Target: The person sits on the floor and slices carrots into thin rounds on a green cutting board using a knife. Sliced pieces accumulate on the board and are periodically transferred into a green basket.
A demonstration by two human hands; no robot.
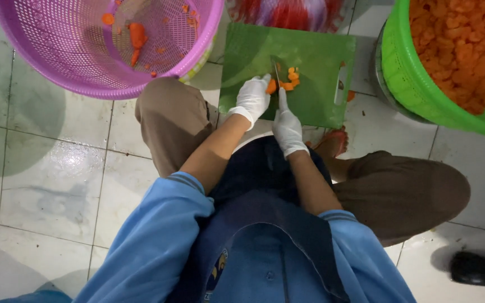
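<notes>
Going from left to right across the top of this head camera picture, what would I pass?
Purple basket with a few carrot bits → green cutting board with the gloved left hand and right hand at it → green basket full of cut carrot pieces.

A food-preparation area, likely a bulk kitchen, is suggested: a green cutting board (304, 67) is laid on the white tiled floor (51, 179), flanked by a purple colander basket (57, 56) and a green basket (416, 84) filled with chopped carrot (461, 50).
</notes>
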